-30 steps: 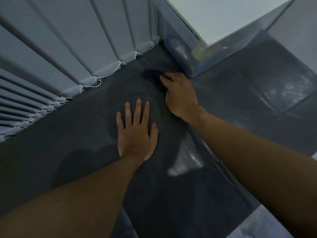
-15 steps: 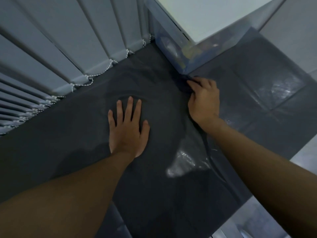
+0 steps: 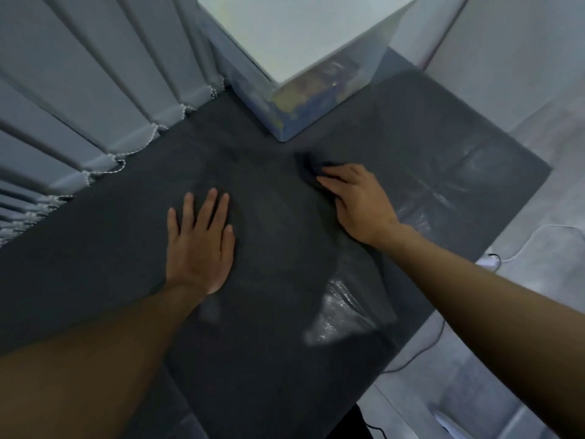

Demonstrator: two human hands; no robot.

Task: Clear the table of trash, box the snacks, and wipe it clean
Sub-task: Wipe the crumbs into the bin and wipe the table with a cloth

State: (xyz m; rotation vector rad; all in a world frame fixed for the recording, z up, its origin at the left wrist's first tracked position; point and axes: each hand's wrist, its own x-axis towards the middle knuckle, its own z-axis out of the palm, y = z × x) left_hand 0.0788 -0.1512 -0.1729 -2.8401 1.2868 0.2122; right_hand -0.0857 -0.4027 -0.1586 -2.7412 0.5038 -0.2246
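Observation:
My left hand (image 3: pixel 199 245) lies flat, fingers straight, on the dark table (image 3: pixel 110 248) near its middle. My right hand (image 3: pixel 357 204) presses a dark cloth (image 3: pixel 308 163) onto the table just in front of the box, its fingers curled over the cloth's near edge. The clear plastic box (image 3: pixel 316 99) with a white lid stands at the far side of the table, and coloured snack packs show through its wall.
Vertical blinds (image 3: pixel 79 90) with a bead chain hang along the table's left edge. A shiny wet patch (image 3: pixel 342 315) glints on the near right part of the table. Cables (image 3: pixel 493 258) lie on the pale floor to the right.
My right hand has slid the cloth from the left of the box's corner to the right, along its front. My left hand has stayed flat in place.

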